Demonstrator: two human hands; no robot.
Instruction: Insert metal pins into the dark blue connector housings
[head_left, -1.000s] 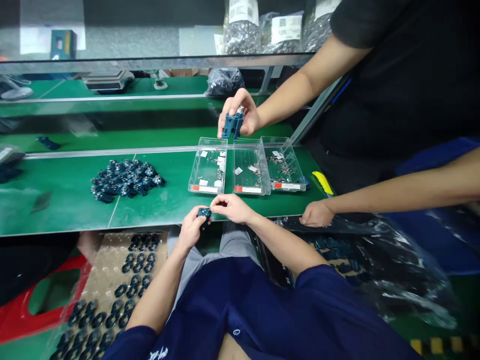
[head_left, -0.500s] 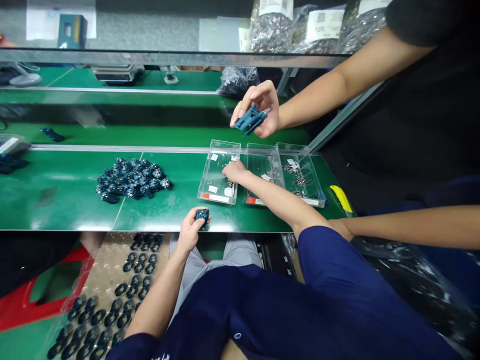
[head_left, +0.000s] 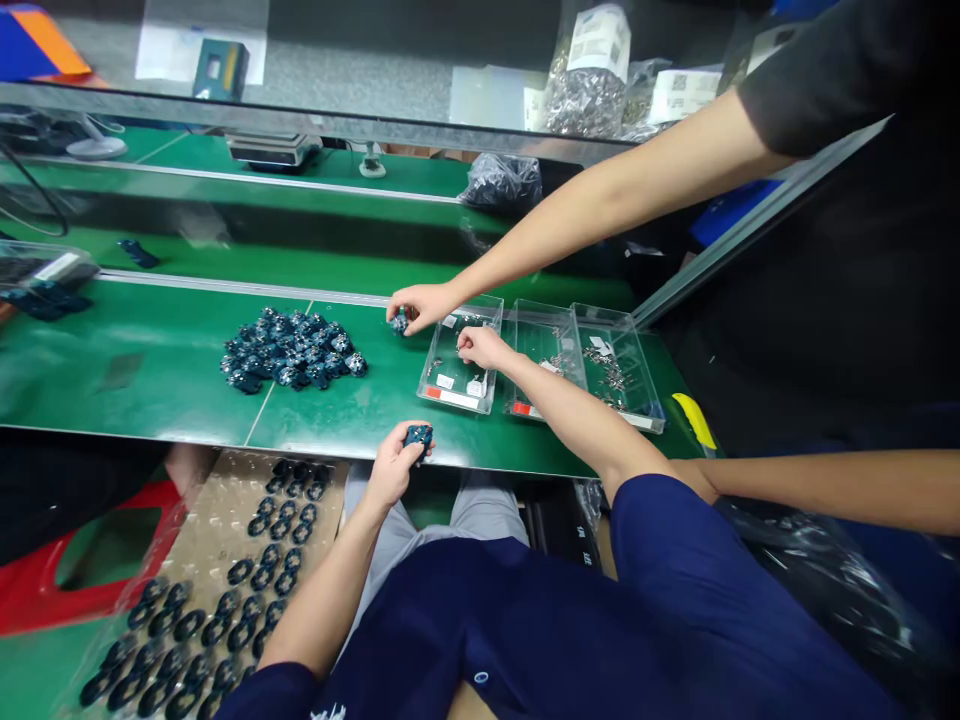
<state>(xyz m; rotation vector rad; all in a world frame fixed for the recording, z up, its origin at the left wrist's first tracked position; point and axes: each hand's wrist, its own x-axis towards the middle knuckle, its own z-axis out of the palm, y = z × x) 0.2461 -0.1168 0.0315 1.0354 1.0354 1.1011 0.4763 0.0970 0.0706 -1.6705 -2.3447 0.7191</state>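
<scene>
My left hand (head_left: 394, 465) is closed on a small dark blue part (head_left: 418, 436) at the near edge of the green bench (head_left: 135, 390). My right hand (head_left: 480, 347) reaches into the leftmost clear tray (head_left: 444, 385), fingers pinched over small metal bits; what they hold is too small to make out. A co-worker's hand (head_left: 420, 305) sets a blue part (head_left: 400, 322) on the bench just left of that tray. A heap of dark blue parts (head_left: 289, 350) lies further left.
Two more clear trays (head_left: 559, 325) with metal pieces stand to the right, beside a yellow tool (head_left: 695, 420). A blister sheet of black rings (head_left: 225, 590) lies by my left knee. Bags of hardware (head_left: 589, 80) sit on the shelf. The co-worker's other arm (head_left: 825, 485) rests at right.
The co-worker's hand came down from above the trays to the bench left of them with the blue part. My right hand stayed in the leftmost tray. The view shifted right.
</scene>
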